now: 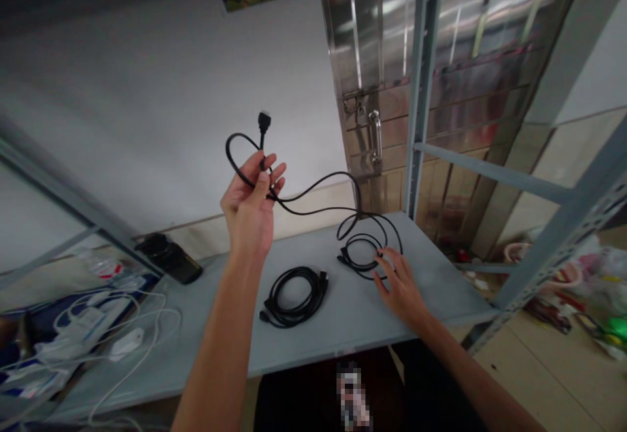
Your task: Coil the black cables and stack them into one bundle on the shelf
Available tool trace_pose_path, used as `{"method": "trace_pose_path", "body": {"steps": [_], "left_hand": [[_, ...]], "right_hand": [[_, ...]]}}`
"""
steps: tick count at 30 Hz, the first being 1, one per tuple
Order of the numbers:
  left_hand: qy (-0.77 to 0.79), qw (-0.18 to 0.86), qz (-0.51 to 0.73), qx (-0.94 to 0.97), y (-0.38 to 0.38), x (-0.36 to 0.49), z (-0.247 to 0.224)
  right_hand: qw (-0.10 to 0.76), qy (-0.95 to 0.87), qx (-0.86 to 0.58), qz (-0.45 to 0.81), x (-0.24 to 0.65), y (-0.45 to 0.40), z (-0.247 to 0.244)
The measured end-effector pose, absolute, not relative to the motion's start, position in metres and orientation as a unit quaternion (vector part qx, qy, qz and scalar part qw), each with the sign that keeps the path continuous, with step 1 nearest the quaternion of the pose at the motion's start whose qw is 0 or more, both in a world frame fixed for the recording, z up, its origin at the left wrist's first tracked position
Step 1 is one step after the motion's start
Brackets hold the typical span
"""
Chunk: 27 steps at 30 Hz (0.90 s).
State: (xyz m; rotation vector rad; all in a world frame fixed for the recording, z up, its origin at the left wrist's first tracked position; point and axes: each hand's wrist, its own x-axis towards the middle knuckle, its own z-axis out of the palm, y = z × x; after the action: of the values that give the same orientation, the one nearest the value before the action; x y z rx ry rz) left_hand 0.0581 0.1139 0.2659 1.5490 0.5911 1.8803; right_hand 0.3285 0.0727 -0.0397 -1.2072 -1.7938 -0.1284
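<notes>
My left hand (252, 200) is raised over the table and pinches a black cable (313, 212) just below its plug (264, 121), which points up. From there the cable runs in loose loops to the right and down to a partly coiled part (360, 252) on the table. Beside that coil, my right hand (396, 282) hovers low with its fingers apart; whether its fingertips touch the cable is hard to tell. A second black cable (296, 297), neatly coiled, lies on the grey table (343, 327) between my forearms.
White cables and adapters (127, 344) lie at the left, near a black container (171, 259) and a clear plastic bottle (105, 265). Grey metal posts (418, 92) frame the table. Behind stands a metal door (377, 59). Clutter covers the floor at the right.
</notes>
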Motion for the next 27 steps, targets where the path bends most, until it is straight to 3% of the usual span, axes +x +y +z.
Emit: {"method": "trace_pose_path", "body": {"steps": [5, 9, 15, 22, 27], "left_hand": [[0.215, 0.316, 0.706, 0.597, 0.122, 0.059, 0.277], [0.214, 0.318, 0.708, 0.593, 0.127, 0.058, 0.277], [0.215, 0.336, 0.703, 0.589, 0.132, 0.06, 0.267], [0.239, 0.331, 0.717, 0.565, 0.143, 0.044, 0.254], [0.235, 0.308, 0.751, 0.535, 0.156, 0.017, 0.254]], "right_hand": [[0.535, -0.627, -0.565, -0.045, 0.342, 0.096, -0.034], [0.565, -0.573, -0.575, 0.151, 0.346, 0.119, -0.028], [0.586, -0.554, -0.487, 0.336, 0.323, 0.14, 0.013], [0.645, -0.499, -0.35, 0.461, 0.312, 0.126, 0.086], [0.666, -0.464, -0.312, 0.493, 0.331, 0.096, 0.105]]}}
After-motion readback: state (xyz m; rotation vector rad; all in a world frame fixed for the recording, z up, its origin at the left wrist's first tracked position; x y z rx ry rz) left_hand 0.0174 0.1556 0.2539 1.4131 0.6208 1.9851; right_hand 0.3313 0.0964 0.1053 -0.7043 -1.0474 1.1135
